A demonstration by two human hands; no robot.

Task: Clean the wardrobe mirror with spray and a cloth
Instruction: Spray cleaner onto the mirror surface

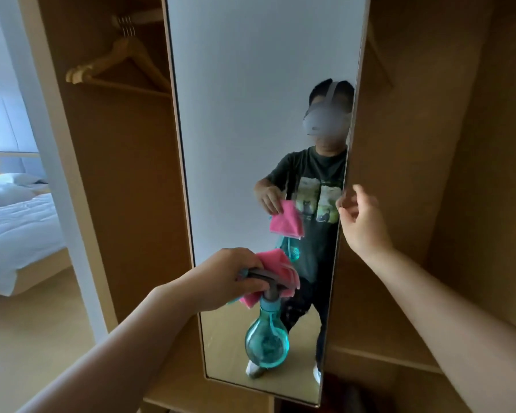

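Left hand [221, 278] grips spray bottle [267, 338] and pink cloth [276, 265] together, low before the mirror [251, 114]. Right hand [362, 222], fingers loosely curled, is at its right edge (contact unclear). Seemingly setup: next, steady the mirror, aim the nozzle, spray.

Glossy smooth glass mirror [251, 84], matt pale wood wardrobe [125, 204], smooth wood hanger [122, 67], clear teal glossy plastic bottle [267, 344] in my left hand [218, 278], pink matt fabric cloth [276, 263]

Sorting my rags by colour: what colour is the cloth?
Pink cloth, clearest in the head view, held in the left hand.
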